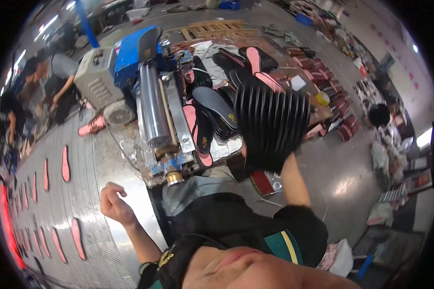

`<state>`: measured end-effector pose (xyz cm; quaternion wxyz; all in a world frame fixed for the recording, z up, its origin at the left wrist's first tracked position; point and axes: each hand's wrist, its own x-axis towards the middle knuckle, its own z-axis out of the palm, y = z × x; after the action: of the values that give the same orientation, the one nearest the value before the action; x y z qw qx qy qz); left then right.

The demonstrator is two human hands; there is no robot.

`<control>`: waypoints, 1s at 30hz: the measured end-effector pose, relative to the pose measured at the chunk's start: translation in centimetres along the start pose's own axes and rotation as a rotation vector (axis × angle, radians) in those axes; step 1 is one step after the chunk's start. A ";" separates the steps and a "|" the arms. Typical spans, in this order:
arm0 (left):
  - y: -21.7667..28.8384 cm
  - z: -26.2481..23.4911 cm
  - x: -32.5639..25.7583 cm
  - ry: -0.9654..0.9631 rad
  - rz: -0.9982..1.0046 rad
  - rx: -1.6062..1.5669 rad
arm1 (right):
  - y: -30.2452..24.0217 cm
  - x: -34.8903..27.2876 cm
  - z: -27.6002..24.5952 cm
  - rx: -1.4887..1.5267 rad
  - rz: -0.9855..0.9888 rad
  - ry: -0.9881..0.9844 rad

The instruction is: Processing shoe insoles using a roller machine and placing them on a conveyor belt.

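Observation:
My right hand point(248, 153) holds up a thick stack of black insoles point(271, 123), fanned on edge in front of the work table; the stack hides most of the hand. My left hand point(113, 204) hovers loosely curled and empty over the metal mesh conveyor belt point(89, 166), near its right edge. Several pink insoles point(65, 164) lie spaced out on the belt. A roller machine point(154, 108) with a steel cylinder and blue housing stands between my hands. Loose black and pink insoles point(212, 108) are piled on the table beside it.
Other people point(53, 79) work at the far end of the belt on the left. Another person point(383, 123) sits at the right among stacked goods. Wooden pallets point(217, 29) lie on the floor at the back. Shelves of boxes line the right.

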<state>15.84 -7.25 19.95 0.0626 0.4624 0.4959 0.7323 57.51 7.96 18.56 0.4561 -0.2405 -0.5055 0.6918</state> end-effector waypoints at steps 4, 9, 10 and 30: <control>8.1 5.3 -0.6 -0.510 0.368 -0.127 | 7.1 -8.9 -0.3 -0.139 0.329 -0.182; 7.9 5.6 -2.5 -1.028 0.256 -0.057 | 9.1 -8.3 7.9 -0.020 0.409 -0.507; 7.6 5.0 -2.5 -1.023 0.213 0.027 | 9.4 -8.7 8.0 0.034 0.455 -0.478; 10.6 1.0 -5.2 -0.892 0.039 0.460 | 19.4 -0.3 15.2 -0.500 0.253 -1.115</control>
<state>23.39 -14.76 25.18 0.1513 0.7414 0.5608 0.3361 38.06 -1.03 6.35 -0.0317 -0.0007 -0.7817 0.6228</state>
